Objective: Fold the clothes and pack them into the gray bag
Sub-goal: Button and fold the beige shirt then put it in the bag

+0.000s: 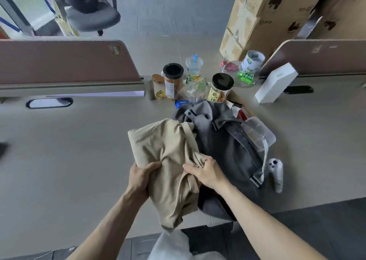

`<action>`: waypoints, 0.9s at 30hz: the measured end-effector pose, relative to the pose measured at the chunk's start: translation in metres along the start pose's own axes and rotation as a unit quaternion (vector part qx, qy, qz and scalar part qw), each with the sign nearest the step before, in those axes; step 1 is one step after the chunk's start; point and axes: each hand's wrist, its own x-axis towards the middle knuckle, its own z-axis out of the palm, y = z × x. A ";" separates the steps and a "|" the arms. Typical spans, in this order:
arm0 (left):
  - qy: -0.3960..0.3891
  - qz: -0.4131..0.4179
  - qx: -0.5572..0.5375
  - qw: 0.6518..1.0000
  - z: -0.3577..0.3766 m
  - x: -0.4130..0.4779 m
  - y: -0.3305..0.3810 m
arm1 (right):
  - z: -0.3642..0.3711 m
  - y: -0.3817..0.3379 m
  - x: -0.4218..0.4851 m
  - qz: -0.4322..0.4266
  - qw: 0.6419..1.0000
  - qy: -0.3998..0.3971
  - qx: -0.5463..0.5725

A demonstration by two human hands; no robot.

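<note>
A beige garment (164, 150), loosely folded into a bundle, is held over the table just left of the gray bag (227, 146). My left hand (141, 177) grips the bundle's lower left edge, thumb on top. On the right side, my right hand (206, 170) clutches bunched cloth against the bag's side. The garment's far end overlaps the bag's left edge, and its near end hangs past the table's front edge. The bag lies on the table with its strap and zipper facing up.
Behind the bag stand snack jars (173, 80), a plastic cup (194, 65), packets and a white box (276, 83). A clear plastic container (259, 133) and a white controller (276, 172) lie right of the bag. Desk dividers (67, 61) line the far edge.
</note>
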 end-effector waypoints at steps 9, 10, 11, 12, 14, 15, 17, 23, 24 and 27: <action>-0.049 0.009 -0.051 0.997 -0.013 0.013 0.023 | -0.040 0.052 0.040 0.095 0.905 0.117 -0.398; -0.050 0.010 -0.049 0.997 -0.013 0.012 0.024 | -0.038 0.060 0.042 0.111 0.887 0.097 -0.438; -0.051 0.011 -0.046 0.998 -0.013 0.011 0.024 | -0.036 0.066 0.044 0.122 0.874 0.081 -0.464; -0.050 0.010 -0.045 0.998 -0.013 0.010 0.024 | -0.035 0.073 0.046 0.130 0.864 0.067 -0.482; -0.048 0.009 -0.045 0.998 -0.012 0.007 0.022 | -0.039 0.080 0.052 0.130 0.858 0.049 -0.494; -0.045 0.007 -0.047 0.998 -0.011 0.005 0.021 | -0.044 0.083 0.056 0.129 0.872 0.052 -0.470; -0.042 0.003 -0.057 0.997 -0.007 -0.001 0.021 | -0.063 0.085 0.065 0.119 0.921 0.082 -0.362; -0.099 -0.028 -0.090 0.991 0.017 -0.008 0.008 | -0.165 0.055 0.070 0.080 0.976 0.157 -0.131; -0.103 -0.030 -0.093 0.990 0.026 -0.009 0.007 | -0.179 0.051 0.070 0.076 0.978 0.167 -0.097; -0.147 -0.021 -0.092 0.985 0.057 -0.014 0.004 | -0.214 0.041 0.069 0.041 0.980 0.196 -0.016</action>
